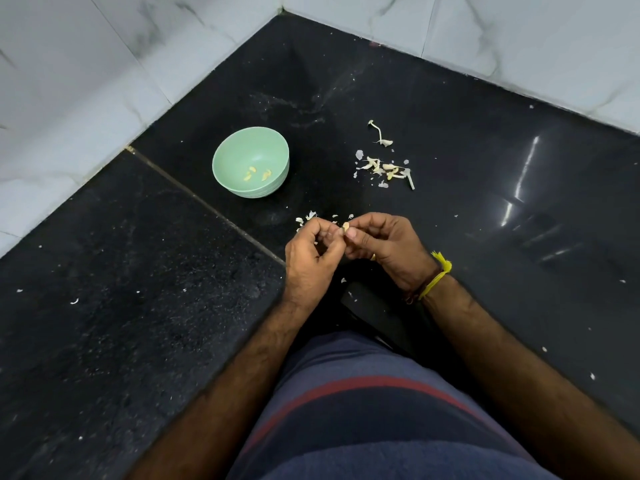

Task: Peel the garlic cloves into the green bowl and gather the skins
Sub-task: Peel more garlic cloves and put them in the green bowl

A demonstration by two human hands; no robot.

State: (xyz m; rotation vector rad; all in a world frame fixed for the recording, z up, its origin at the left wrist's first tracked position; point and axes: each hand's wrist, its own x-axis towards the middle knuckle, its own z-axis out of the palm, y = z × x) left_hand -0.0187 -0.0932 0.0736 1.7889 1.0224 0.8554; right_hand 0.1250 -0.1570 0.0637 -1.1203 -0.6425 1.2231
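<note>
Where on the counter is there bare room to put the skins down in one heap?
Freest: the dark slab left of the seam, below the green bowl, only specks. Also the glossy stretch right of the garlic pile. Crowded: between bowl and pile, and by the left hand and right hand, where skins lie.

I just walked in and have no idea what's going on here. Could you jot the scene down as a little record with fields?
activity: a person peeling garlic by hand
left hand: fingers curled, pinching the garlic clove
right hand: pinches the same clove from the other side
green bowl: upright on the black counter, a few peeled cloves inside
pile of skins: lies right of the bowl, apart from it
loose skin flakes: just beyond the hands
wrist: yellow thread on the right
</note>
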